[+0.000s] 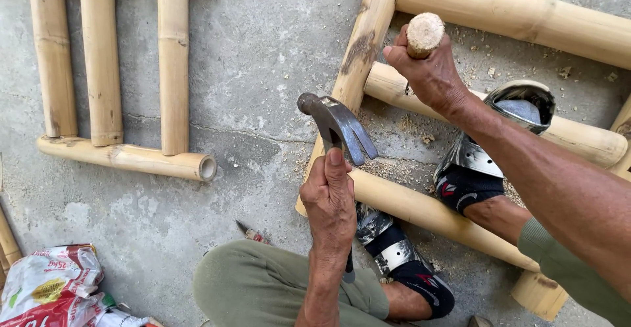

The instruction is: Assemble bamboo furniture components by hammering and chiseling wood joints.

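My left hand (330,199) grips a claw hammer (336,124) just below its dark steel head, which is raised over a bamboo frame (358,54) lying on the concrete floor. My right hand (430,70) is closed around a short wooden peg (424,34), holding it upright above a bamboo crosspiece (578,136). Sawdust and chips lie around the joint. Both my feet, in black and silver sandals (473,163), rest among the frame's poles.
A second bamboo frame (125,156) of three upright poles on one crosspiece lies at the left. A crumpled red and white sack (49,287) sits at the bottom left. A small tool with a red handle (253,233) lies by my knee.
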